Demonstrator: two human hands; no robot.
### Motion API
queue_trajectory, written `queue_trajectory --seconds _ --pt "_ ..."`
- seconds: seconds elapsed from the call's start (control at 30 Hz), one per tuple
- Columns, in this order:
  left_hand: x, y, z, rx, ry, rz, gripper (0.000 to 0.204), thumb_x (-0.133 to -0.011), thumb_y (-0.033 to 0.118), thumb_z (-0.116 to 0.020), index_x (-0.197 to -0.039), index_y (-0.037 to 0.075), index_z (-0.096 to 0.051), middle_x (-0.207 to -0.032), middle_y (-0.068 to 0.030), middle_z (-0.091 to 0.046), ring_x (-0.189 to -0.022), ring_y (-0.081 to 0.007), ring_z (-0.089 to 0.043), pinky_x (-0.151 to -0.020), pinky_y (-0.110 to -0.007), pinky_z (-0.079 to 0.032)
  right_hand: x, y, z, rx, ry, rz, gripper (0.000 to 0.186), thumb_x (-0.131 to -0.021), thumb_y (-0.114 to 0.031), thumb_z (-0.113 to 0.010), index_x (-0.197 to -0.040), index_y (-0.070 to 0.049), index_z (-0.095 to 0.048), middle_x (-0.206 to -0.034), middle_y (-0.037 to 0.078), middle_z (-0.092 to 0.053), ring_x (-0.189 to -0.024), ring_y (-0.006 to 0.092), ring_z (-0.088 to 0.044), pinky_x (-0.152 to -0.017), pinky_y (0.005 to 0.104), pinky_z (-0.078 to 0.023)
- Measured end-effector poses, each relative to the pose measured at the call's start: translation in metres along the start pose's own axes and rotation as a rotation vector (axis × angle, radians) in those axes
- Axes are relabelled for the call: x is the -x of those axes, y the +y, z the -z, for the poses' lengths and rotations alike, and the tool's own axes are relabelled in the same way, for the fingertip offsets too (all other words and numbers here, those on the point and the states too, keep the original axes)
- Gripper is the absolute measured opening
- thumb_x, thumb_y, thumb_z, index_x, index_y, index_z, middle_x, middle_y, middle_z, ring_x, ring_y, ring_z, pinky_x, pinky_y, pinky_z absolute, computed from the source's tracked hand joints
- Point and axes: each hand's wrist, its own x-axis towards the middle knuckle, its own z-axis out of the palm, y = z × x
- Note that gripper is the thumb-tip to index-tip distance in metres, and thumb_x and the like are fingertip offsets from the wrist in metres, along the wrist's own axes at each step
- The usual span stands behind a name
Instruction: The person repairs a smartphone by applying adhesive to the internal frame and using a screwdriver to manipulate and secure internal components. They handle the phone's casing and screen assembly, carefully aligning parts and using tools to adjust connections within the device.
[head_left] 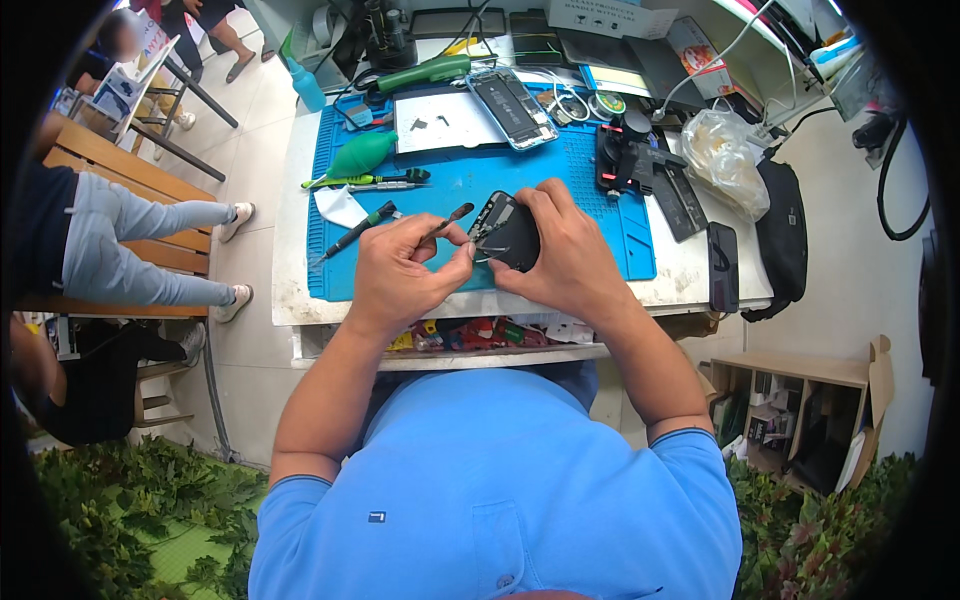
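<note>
My right hand grips the right edge of a black phone screen panel, tilted above the blue repair mat. Metal parts show along the panel's upper left side. My left hand is closed in a pinch by the panel's left edge. From its fingers a thin dark-tipped tool sticks up; I cannot make out its exact kind. Thin light strands run from the pinching fingertips across the panel; whether they are tweezer tips or cables, I cannot tell. An opened phone with its battery exposed lies beyond my hands.
Left on the mat are a green air blower, a screwdriver and a white tissue. A black clamp fixture, a plastic bag and a dark phone sit to the right. An open drawer of small parts is below.
</note>
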Motion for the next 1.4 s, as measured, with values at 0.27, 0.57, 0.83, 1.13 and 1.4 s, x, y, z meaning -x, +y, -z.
queue_trajectory --seconds 0.27,0.57,0.83,1.13,1.4 --pt "-0.014 0.001 0.011 -0.103 -0.088 -0.336 0.018 -0.076 0.002 -0.085 -0.09 0.009 -0.077 -0.069 -0.0009 -0.065 -0.055 -0.0121 -0.055 -0.051 -0.029 -0.042 0.003 0.023 0.007 0.154 -0.07 -0.124 0.071 -0.074 -0.028 -0.092 -0.13 0.008 -0.065 -0.118 0.022 -0.061 -0.115 0.0403 -0.063 -0.103 0.0484 -0.054" --pt "-0.026 0.003 0.022 -0.267 -0.109 -0.608 0.026 -0.069 0.001 -0.087 -0.089 0.012 -0.076 -0.066 -0.0003 -0.057 -0.056 -0.0173 -0.057 -0.05 -0.033 -0.045 0.007 0.031 0.022 0.068 0.004 0.169 0.055 -0.085 -0.022 -0.089 -0.133 -0.001 -0.071 -0.132 0.019 -0.068 -0.122 0.0367 -0.065 -0.105 0.0475 -0.053" --pt "-0.026 0.001 0.023 -0.332 -0.135 -0.718 0.026 -0.07 0.002 -0.087 -0.092 0.012 -0.076 -0.065 -0.0002 -0.049 -0.055 -0.0178 -0.054 -0.049 -0.034 -0.043 0.003 0.001 0.028 -0.229 0.064 0.384 0.034 -0.082 -0.014 -0.094 -0.111 -0.005 -0.08 -0.106 0.011 -0.076 -0.097 0.0304 -0.071 -0.085 0.041 -0.058" --pt "-0.023 -0.007 0.023 -0.388 -0.126 -0.799 0.027 -0.074 0.006 -0.088 -0.097 0.011 -0.076 -0.068 0.0002 -0.049 -0.056 -0.0169 -0.053 -0.049 -0.034 -0.043 -0.002 0.003 0.014 -0.236 0.107 0.395 0.02 -0.082 -0.006 -0.09 -0.1 -0.006 -0.08 -0.097 0.008 -0.075 -0.088 0.0269 -0.069 -0.075 0.0391 -0.057" --pt "-0.023 -0.009 0.023 -0.421 -0.086 -0.835 0.034 -0.074 0.007 -0.089 -0.105 0.011 -0.076 -0.068 0.0002 -0.048 -0.056 -0.0163 -0.052 -0.049 -0.032 -0.042 -0.001 -0.001 0.007 -0.198 0.198 0.381 0.025 -0.078 0.001 -0.092 -0.1 -0.006 -0.081 -0.096 0.007 -0.075 -0.089 0.0245 -0.071 -0.075 0.0372 -0.056"
